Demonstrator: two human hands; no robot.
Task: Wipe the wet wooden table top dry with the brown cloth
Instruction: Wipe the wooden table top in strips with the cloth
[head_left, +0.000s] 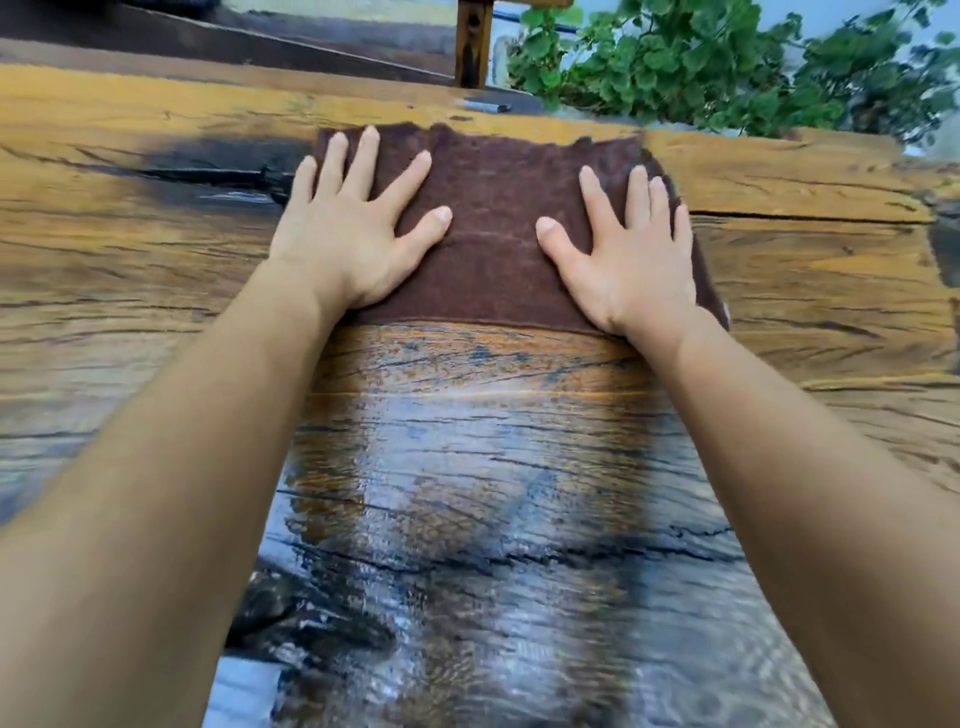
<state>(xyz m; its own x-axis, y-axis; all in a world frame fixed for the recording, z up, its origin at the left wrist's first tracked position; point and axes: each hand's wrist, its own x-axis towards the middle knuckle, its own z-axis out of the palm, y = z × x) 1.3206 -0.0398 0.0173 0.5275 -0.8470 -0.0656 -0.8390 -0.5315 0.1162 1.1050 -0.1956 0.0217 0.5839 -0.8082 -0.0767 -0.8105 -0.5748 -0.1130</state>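
Rough planks make up the wooden table top (130, 291), and everything else sits around the brown cloth (493, 244) spread flat near its far edge. On the near side of the cloth the wood shines with a film of water; to either side of it the boards look duller. Beyond the cloth, off the table, a leafy green plant (701, 57) fills the right and a wooden post (472, 41) stands upright. The left hand (343, 234) and right hand (628, 254) lie on the cloth's two sides, fingers straight and spread, pressing down and grasping nothing. I take this for mid-wipe. The next stroke should drag the cloth back across the wet strip under even pressure. No label or writing shows anywhere.
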